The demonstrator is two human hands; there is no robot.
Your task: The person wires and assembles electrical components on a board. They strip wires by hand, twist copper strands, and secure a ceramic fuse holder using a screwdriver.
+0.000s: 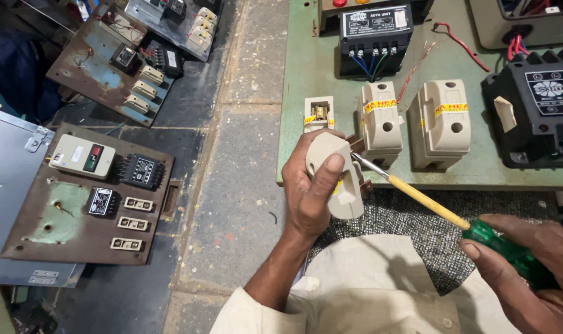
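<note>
My left hand (311,185) grips a cream porcelain fuse carrier (340,182), thumb pressed on its top. My right hand (529,263) holds a screwdriver (427,201) with a green handle and yellow shaft; its metal tip touches the carrier's side near the brown contact. Just beyond, on a green board (297,80), sits the open fuse base (318,113) with brass contacts showing, and two closed cream fuse units (380,120) (443,120) with yellow bands stand to its right.
A black control unit (375,31) with coloured wires and a larger black unit (535,114) sit on the green board. Rusty panels (59,216) (105,62) carrying switches and small relays lie on the stone floor at left, beside a grey metal box (6,185).
</note>
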